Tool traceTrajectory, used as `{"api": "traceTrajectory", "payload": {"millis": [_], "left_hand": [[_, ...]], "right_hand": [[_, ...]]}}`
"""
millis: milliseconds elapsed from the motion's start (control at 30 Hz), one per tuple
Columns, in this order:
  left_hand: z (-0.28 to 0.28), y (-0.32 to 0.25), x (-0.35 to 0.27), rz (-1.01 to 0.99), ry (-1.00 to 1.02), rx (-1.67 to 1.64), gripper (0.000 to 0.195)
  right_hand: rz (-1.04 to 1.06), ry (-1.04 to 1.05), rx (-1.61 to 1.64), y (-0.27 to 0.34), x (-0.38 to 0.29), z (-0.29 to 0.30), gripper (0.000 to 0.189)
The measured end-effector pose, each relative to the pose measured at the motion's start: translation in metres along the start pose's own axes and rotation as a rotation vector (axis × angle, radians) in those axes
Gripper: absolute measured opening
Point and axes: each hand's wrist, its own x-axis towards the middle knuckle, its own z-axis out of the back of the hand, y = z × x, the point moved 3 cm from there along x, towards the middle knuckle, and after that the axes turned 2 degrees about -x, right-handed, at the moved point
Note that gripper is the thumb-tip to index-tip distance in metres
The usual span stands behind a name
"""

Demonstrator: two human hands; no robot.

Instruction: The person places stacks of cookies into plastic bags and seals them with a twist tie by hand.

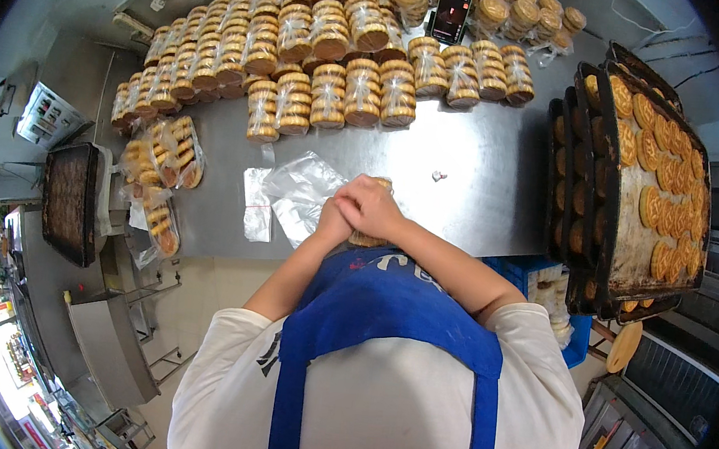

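Note:
My right hand (pixel 371 205) and my left hand (pixel 336 221) meet at the table's front edge, close against my blue apron. Between and beneath them is a stack of round pastries (pixel 367 241), showing only at its near end and beyond my knuckles. My right hand covers much of the left one. The fingertips are hidden, so what they pinch cannot be seen. Just left of my hands, a loose clear plastic bag (pixel 302 183) lies spread on the steel table (pixel 492 192). Beside it is a flat pile of plastic bags (pixel 259 205).
Bagged pastry stacks (pixel 364 92) fill the table's back and left. A phone (pixel 449 16) stands among them. A small crumpled scrap (pixel 439 176) lies right of centre. Trays of pastries (pixel 624 237) rise at the right, above a blue crate (pixel 579 340). Bagged pastries (pixel 165 222) sit near the left edge.

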Motion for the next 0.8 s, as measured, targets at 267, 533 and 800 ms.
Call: {"api": "traceTrajectory", "payload": {"millis": [267,533,800], "left_hand": [[0.001,-0.003,-0.011,0.344,0.233,-0.672,0.020],[-0.004,-0.003,-0.004,0.298,0.285,-0.561,0.008],[0.001,-0.014,0.000,0.100,0.223,-0.336,0.011]], "right_hand": [[0.098,0.089,-0.398,-0.050,-0.028,0.030,0.024],[-0.039,0.101,-0.204,-0.051,-0.039,0.028,0.013],[-0.159,0.204,-0.020,-0.070,-0.030,0.015,0.015]]}}
